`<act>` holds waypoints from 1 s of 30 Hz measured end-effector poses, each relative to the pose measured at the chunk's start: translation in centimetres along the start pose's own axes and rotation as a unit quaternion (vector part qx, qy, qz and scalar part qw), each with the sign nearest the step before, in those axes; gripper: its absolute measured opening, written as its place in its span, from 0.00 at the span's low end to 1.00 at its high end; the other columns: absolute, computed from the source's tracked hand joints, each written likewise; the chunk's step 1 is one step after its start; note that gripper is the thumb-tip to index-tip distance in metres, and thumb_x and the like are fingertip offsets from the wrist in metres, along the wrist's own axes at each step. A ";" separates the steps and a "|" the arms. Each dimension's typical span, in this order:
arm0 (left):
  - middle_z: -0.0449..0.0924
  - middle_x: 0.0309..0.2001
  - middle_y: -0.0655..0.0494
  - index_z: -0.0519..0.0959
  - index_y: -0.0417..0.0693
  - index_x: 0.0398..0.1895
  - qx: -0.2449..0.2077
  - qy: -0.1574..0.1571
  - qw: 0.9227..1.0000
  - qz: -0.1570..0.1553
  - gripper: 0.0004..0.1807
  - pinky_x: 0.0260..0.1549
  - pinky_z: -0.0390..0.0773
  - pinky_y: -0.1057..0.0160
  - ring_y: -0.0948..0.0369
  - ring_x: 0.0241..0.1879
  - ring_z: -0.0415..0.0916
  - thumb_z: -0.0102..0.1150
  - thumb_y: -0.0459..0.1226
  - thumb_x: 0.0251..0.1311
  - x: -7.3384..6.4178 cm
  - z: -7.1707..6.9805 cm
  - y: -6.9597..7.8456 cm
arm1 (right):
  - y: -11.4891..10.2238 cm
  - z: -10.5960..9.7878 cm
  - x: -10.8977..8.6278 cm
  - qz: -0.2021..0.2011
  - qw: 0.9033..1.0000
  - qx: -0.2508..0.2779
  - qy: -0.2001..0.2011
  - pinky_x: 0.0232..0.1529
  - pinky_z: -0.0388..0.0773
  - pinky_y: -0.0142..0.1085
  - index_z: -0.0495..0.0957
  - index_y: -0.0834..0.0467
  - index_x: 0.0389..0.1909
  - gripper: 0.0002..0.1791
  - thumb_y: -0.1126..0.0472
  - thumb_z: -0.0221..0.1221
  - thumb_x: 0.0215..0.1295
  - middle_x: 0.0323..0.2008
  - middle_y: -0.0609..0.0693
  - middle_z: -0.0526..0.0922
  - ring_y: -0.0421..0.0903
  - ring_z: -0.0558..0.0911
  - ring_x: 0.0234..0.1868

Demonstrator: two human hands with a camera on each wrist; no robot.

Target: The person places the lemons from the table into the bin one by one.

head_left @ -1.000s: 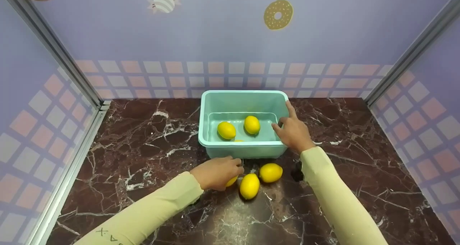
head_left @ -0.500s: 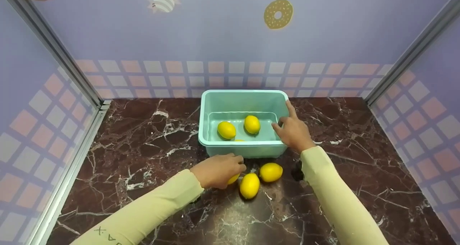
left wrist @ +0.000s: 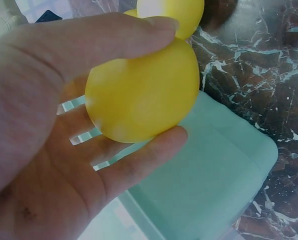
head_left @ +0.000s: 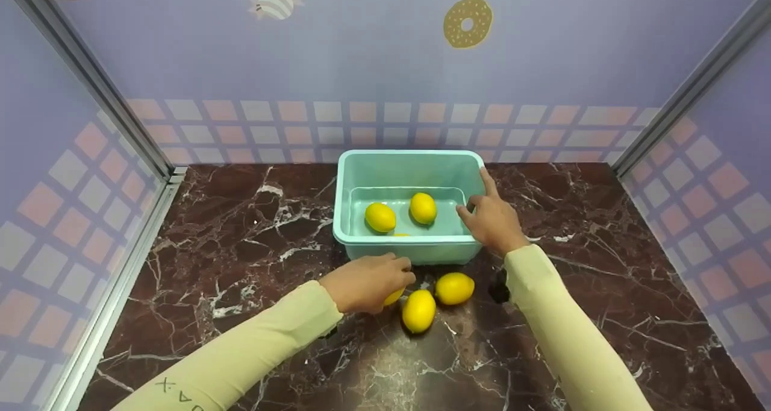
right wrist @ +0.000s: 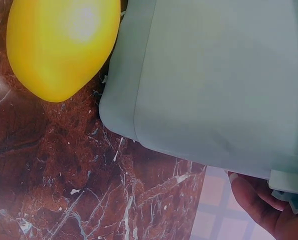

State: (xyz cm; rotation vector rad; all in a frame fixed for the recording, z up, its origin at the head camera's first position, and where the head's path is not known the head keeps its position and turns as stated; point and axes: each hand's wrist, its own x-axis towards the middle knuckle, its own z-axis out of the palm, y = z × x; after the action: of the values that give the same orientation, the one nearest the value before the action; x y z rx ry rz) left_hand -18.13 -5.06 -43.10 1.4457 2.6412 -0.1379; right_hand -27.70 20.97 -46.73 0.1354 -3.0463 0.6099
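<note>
My left hand [head_left: 368, 283] grips a yellow lemon [left wrist: 144, 95], just in front of the light green plastic bin [head_left: 421, 253]. In the left wrist view the thumb lies over the lemon and the fingers support its other side. The right hand [head_left: 495, 221] holds the bin's right rim, its index finger stretched along the edge and its thumb over the inside. Inside the bin lie a left lemon [head_left: 380, 217] and a right lemon [head_left: 423, 208]; a third shows only a sliver behind the front rim. A near lemon [head_left: 418, 311] and another lemon [head_left: 455, 288] rest on the table.
The dark red marbled table [head_left: 253, 338] spreads to both sides of the bin. A purple patterned back wall [head_left: 385, 67] stands close behind the bin, with side walls left and right.
The left hand has risen slightly toward the bin with its lemon. The right hand, the bin and the other lemons have stayed in place.
</note>
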 end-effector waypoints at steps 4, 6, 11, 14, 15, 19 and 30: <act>0.76 0.42 0.56 0.80 0.51 0.49 0.000 0.005 1.000 0.001 0.19 0.39 0.80 0.63 0.57 0.40 0.75 0.68 0.35 0.51 0.1 -0.4 0.1 | 0.0 0.0 0.0 0.000 1.000 0.000 0.004 0.40 0.75 0.50 0.82 0.62 0.44 0.23 0.46 0.53 0.69 0.78 0.52 0.42 0.56 0.80 0.32; 0.76 0.42 0.56 0.80 0.51 0.49 0.000 0.006 1.000 0.002 0.19 0.39 0.80 0.63 0.57 0.40 0.74 0.68 0.35 0.52 0.1 -0.6 0.1 | 0.0 0.1 0.0 -0.004 1.000 -0.005 0.006 0.40 0.76 0.51 0.82 0.62 0.42 0.22 0.46 0.53 0.69 0.78 0.53 0.43 0.57 0.80 0.32; 0.75 0.42 0.57 0.80 0.52 0.50 0.003 0.005 1.000 0.002 0.19 0.40 0.80 0.64 0.58 0.41 0.74 0.68 0.36 0.52 0.0 -1.0 0.3 | 0.0 0.0 0.1 -0.003 1.000 -0.005 0.003 0.42 0.76 0.52 0.82 0.62 0.43 0.23 0.46 0.52 0.69 0.78 0.53 0.43 0.57 0.81 0.34; 0.75 0.42 0.57 0.80 0.52 0.49 0.009 0.007 1.000 0.003 0.18 0.40 0.80 0.64 0.58 0.41 0.75 0.68 0.35 0.53 -0.1 -1.1 0.3 | 0.0 0.0 0.1 0.000 1.000 -0.003 0.000 0.42 0.76 0.52 0.82 0.62 0.44 0.23 0.45 0.53 0.69 0.78 0.52 0.42 0.57 0.81 0.34; 0.75 0.41 0.57 0.80 0.52 0.49 0.008 0.008 1.000 0.004 0.18 0.40 0.80 0.64 0.58 0.41 0.75 0.68 0.35 0.53 -0.1 -1.1 0.3 | 0.0 0.0 0.1 0.000 1.000 -0.003 -0.001 0.42 0.76 0.52 0.82 0.62 0.44 0.23 0.45 0.53 0.68 0.78 0.52 0.42 0.58 0.81 0.34; 0.76 0.42 0.57 0.80 0.52 0.49 0.006 0.011 1.000 0.006 0.18 0.40 0.80 0.64 0.58 0.42 0.75 0.68 0.35 0.53 -0.2 -1.2 0.3 | 0.0 0.0 0.2 0.002 1.000 0.000 -0.004 0.43 0.76 0.53 0.81 0.63 0.45 0.24 0.45 0.53 0.68 0.78 0.51 0.41 0.58 0.81 0.36; 0.75 0.44 0.56 0.79 0.51 0.50 0.019 0.028 0.999 0.022 0.20 0.44 0.79 0.64 0.58 0.43 0.75 0.64 0.31 0.52 0.2 -2.1 0.5 | -0.1 -0.2 0.2 0.006 1.000 -0.004 -0.005 0.41 0.76 0.51 0.82 0.62 0.43 0.23 0.45 0.52 0.68 0.78 0.51 0.41 0.58 0.80 0.34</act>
State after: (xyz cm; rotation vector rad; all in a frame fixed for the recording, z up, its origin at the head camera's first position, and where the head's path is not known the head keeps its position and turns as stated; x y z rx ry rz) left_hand -17.94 -4.34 -41.09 1.5414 2.6620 -0.1459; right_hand -27.86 20.93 -46.52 0.1206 -3.0614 0.5995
